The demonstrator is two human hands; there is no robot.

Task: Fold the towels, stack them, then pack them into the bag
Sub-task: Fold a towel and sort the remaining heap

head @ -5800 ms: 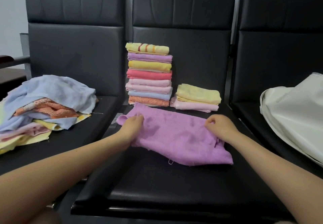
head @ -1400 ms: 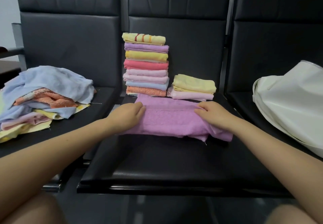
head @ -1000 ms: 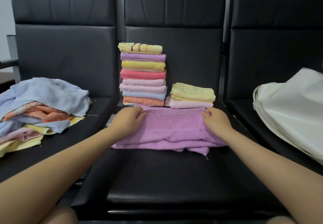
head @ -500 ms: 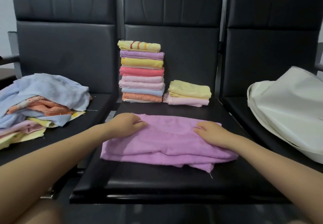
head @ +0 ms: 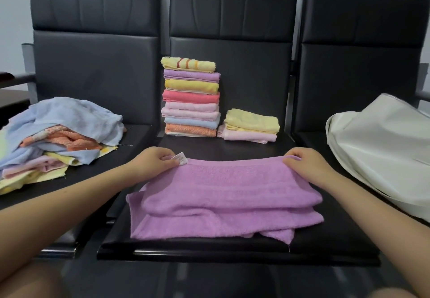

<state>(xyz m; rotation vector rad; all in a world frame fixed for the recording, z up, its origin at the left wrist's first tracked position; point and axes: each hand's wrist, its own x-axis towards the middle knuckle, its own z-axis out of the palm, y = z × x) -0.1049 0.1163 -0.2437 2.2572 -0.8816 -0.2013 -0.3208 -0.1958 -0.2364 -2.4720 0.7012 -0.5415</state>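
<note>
Purple towel (head: 223,195) is lying half-folded on the middle seat (head: 232,251), long axis running left-right. I am watching the left hand (head: 151,162) and right hand (head: 309,165) pinching its far corners, equally near; next fold probably goes crosswise.

The loose heap of unfolded pastel towels (head: 53,139) runs off the left edge. The white fabric bag (head: 384,153) is cut by the right edge. The small white label (head: 181,158) print is illegible.
</note>
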